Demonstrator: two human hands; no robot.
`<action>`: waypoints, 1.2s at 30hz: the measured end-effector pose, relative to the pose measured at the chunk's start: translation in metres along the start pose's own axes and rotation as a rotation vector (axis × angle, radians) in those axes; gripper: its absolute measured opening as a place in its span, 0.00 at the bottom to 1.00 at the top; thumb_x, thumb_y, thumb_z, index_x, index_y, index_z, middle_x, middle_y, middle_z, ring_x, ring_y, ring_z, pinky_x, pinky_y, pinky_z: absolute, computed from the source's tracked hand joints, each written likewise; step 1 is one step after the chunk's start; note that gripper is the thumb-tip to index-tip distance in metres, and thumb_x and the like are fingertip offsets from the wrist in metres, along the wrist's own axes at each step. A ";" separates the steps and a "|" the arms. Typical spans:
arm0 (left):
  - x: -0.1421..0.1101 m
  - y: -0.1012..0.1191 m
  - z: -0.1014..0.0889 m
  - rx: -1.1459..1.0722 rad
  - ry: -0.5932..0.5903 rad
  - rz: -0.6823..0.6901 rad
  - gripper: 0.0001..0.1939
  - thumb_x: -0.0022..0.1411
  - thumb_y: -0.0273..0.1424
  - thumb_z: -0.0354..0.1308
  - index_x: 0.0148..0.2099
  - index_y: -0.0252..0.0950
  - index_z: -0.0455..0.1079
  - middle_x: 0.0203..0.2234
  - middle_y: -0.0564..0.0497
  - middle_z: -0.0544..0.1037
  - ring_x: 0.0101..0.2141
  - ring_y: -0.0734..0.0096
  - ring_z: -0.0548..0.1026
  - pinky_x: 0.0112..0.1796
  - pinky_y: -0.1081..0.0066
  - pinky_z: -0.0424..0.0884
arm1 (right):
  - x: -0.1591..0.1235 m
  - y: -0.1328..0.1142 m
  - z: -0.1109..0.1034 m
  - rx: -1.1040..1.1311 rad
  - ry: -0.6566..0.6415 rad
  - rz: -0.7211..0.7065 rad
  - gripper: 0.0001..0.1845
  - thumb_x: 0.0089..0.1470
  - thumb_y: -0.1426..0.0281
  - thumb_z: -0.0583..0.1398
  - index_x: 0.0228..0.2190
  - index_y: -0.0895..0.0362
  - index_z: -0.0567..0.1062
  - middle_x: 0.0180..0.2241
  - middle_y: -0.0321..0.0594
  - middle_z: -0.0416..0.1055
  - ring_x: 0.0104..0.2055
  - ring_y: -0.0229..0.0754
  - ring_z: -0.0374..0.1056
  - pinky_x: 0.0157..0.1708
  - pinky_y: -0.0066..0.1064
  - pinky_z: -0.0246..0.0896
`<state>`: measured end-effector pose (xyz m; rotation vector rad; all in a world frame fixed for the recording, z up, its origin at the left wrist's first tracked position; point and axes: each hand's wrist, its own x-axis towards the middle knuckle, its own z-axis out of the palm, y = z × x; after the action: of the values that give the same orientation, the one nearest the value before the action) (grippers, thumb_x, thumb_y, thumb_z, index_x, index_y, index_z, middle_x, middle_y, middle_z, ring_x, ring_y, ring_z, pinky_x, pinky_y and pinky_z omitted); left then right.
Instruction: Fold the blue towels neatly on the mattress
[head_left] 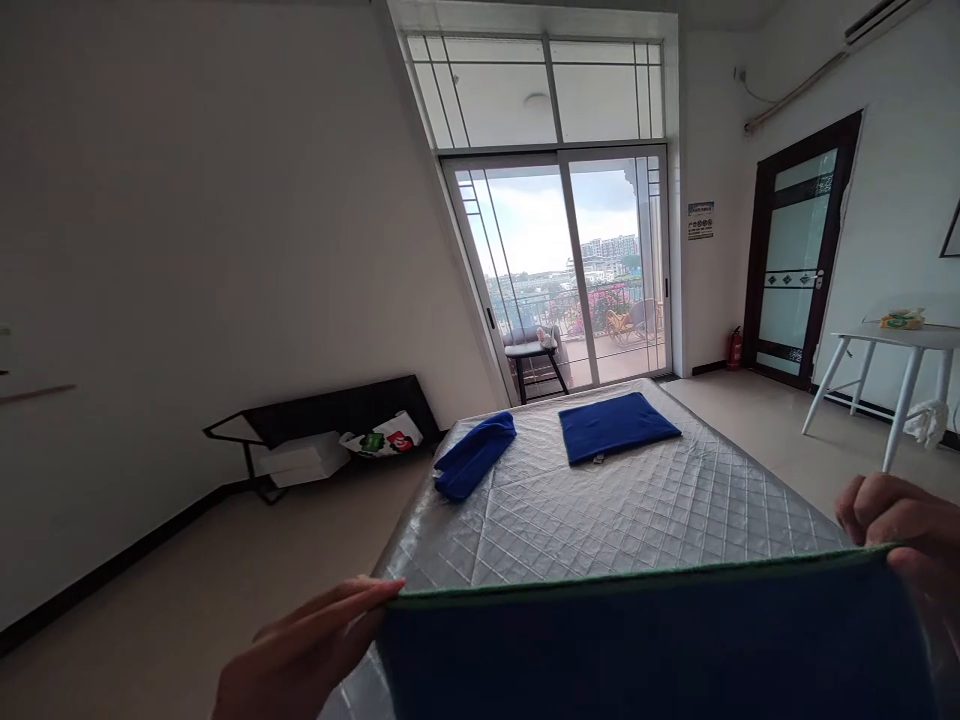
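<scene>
A dark blue towel [645, 650] with a green hem hangs stretched between my two hands, its lower part cut off by the frame. My left hand [307, 645] pinches one upper corner. At the other upper corner my right hand [911, 525] grips the hem with curled fingers. Beyond the towel, on a silver quilted mattress [600, 520], lies a flat folded blue cloth [619, 427] with a small tag at its near edge. To its left rests a narrow, loosely folded blue cloth [476, 457].
Against the left wall stands a low black rack [337, 410] with a white box [304, 460] and a printed bag [386, 437]. A black stool [531, 352] is by the glass sliding door [525, 250]. At right are a white table [900, 337], a fire extinguisher [734, 348] and a dark-framed door [802, 250].
</scene>
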<state>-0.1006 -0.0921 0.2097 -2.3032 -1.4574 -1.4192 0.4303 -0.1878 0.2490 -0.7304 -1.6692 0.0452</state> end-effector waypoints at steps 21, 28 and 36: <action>0.057 0.026 0.035 -0.109 -0.128 -0.254 0.25 0.58 0.58 0.56 0.41 0.45 0.81 0.21 0.58 0.81 0.26 0.66 0.81 0.30 0.73 0.75 | 0.000 0.006 0.004 -0.340 0.114 0.038 0.08 0.59 0.55 0.65 0.30 0.40 0.81 0.26 0.37 0.75 0.26 0.41 0.72 0.21 0.32 0.67; 0.115 0.019 0.090 -0.473 -0.168 -0.369 0.30 0.49 0.60 0.65 0.40 0.38 0.79 0.24 0.50 0.83 0.30 0.57 0.83 0.34 0.65 0.78 | 0.012 0.012 0.011 -0.321 0.199 0.110 0.10 0.58 0.53 0.65 0.28 0.42 0.79 0.27 0.37 0.74 0.26 0.41 0.70 0.20 0.32 0.64; 0.185 0.007 0.181 -0.835 -0.190 -0.366 0.24 0.50 0.48 0.68 0.40 0.33 0.77 0.34 0.48 0.83 0.35 0.63 0.82 0.46 0.60 0.77 | 0.036 0.003 0.047 -0.257 0.152 0.011 0.04 0.62 0.61 0.62 0.33 0.41 0.77 0.28 0.35 0.75 0.23 0.42 0.69 0.17 0.33 0.61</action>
<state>0.0470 0.1175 0.2432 -2.7646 -1.6069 -2.3291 0.3876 -0.1510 0.2677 -0.9127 -1.5407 -0.2165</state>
